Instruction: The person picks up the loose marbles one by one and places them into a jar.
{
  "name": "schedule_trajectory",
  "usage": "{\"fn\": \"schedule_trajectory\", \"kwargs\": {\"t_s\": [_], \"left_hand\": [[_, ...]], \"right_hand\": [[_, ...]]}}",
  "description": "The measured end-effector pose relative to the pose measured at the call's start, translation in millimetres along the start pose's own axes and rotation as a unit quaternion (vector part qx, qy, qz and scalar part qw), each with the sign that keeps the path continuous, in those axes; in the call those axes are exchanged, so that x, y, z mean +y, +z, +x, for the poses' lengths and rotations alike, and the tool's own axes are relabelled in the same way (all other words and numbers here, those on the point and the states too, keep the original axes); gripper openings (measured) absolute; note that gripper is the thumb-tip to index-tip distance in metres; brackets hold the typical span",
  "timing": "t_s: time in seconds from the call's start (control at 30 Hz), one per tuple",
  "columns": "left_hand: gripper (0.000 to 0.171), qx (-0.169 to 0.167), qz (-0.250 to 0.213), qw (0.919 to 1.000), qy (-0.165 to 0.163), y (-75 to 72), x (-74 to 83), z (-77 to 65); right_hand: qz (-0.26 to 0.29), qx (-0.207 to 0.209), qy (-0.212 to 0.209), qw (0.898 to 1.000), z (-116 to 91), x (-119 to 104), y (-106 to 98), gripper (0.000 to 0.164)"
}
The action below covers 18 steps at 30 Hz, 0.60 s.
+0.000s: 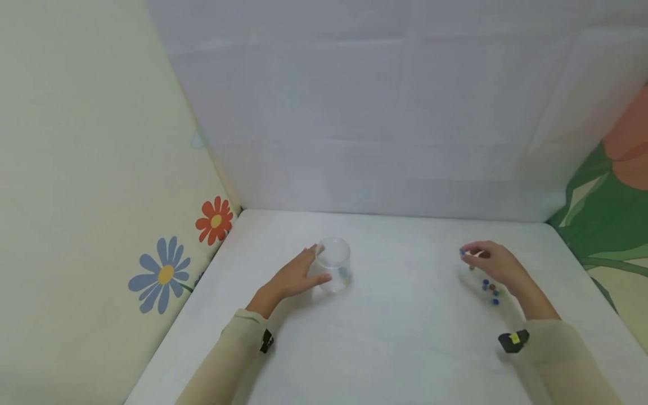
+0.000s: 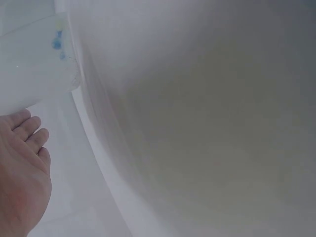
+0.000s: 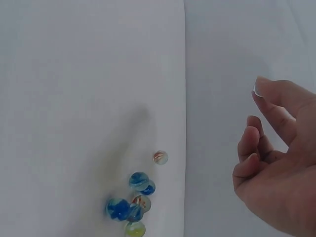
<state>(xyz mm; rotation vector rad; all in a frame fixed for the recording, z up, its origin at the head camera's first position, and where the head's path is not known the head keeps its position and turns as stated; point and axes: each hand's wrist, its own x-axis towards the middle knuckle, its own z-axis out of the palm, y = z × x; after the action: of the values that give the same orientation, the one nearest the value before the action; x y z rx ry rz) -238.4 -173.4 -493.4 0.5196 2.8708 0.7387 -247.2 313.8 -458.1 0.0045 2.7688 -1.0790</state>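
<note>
A clear plastic cup [image 1: 333, 264] stands upright on the white table, with a few blue and yellowish marbles [image 2: 57, 43] visible through its wall. Against its left side rests my left hand [image 1: 296, 275], fairly straight fingers at the far side and thumb across the front. The left wrist view shows the palm and fingertips near the cup wall; the thumb is out of sight there. Over on the right, my right hand [image 1: 498, 264] pinches a small glass marble [image 1: 463, 251] between thumb and index finger, above the table. Several loose marbles [image 3: 118, 209] lie below that hand.
One marble with reddish-brown streaks [image 3: 160, 157] lies slightly apart from the cluster. A white cloth wall [image 1: 324, 129] rises behind the table [image 1: 395, 315]. Flower-patterned fabric [image 1: 164, 275] borders the left side, and another printed panel [image 1: 612, 214] the right.
</note>
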Motion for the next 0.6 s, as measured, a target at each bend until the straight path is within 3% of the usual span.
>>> {"fn": "schedule_trajectory", "kwargs": {"t_s": [0.27, 0.6], "left_hand": [[0.099, -0.005, 0.005, 0.9999, -0.011, 1.0, 0.8, 0.0], [0.1, -0.002, 0.004, 1.0, -0.001, -0.2, 0.7, -0.7]], "right_hand": [[-0.008, -0.003, -0.03, 1.0, 3, -13, 4, 0.042], [-0.015, -0.007, -0.031, 0.999, 2, -30, 5, 0.042]]}}
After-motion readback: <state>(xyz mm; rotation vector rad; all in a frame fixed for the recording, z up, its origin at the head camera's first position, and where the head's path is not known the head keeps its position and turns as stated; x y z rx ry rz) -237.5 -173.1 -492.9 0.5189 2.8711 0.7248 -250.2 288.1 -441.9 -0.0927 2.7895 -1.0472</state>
